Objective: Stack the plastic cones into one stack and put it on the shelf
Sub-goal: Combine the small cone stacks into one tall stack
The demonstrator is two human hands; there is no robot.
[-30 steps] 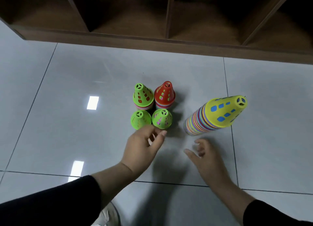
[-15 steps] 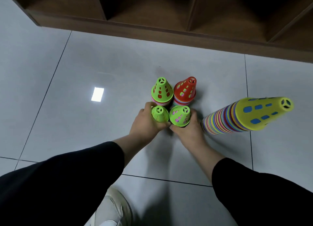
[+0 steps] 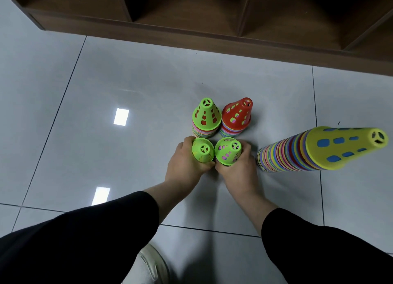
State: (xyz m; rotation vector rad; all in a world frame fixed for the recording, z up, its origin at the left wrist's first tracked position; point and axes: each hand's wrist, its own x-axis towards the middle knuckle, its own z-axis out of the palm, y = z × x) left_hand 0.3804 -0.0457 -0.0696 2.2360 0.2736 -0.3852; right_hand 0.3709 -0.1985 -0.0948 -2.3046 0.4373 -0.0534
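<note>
I see the shelf [image 3: 212, 37] across the top and the tall stack [image 3: 297, 151] on the floor at right. My left hand [image 3: 185, 166] grasps one green cone [image 3: 203, 149]; my right hand [image 3: 236, 168] grasps the other cone [image 3: 227, 150], the two side by side before the green-topped pile [image 3: 205, 117] and red-topped pile [image 3: 236, 116].

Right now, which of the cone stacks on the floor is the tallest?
The yellow-topped stack at far right, standing apart from the four short stacks. It has many more coloured rims showing, and neither hand touches it.
</note>
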